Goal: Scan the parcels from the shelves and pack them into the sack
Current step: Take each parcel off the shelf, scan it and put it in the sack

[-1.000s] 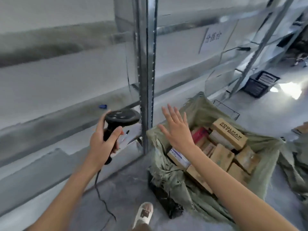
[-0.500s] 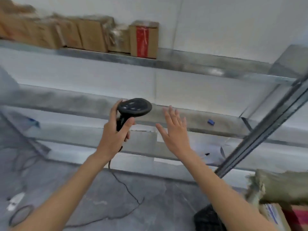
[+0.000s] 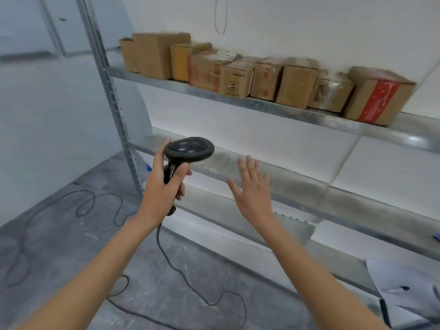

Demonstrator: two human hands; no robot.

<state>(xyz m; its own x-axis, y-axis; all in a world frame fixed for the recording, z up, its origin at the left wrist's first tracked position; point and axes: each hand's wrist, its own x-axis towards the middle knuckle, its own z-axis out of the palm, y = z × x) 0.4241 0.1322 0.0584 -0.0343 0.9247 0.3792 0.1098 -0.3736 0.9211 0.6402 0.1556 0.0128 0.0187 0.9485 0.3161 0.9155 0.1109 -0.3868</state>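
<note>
Reaching up for the next parcel, scanner at the ready.

Our left hand grips the handle of the scanner, its cable trailing across the floor, while our right hand is empty, fingers straight and spread, below the upper shelf. The parcels stand in a row along that shelf, against the wall; the sack is out of view. They look like small stiff cardboard boxes, probably light enough for one hand. The red-taped box at the right end seems the easiest, taken across its two side faces; glossy tape may be slippery.
</note>
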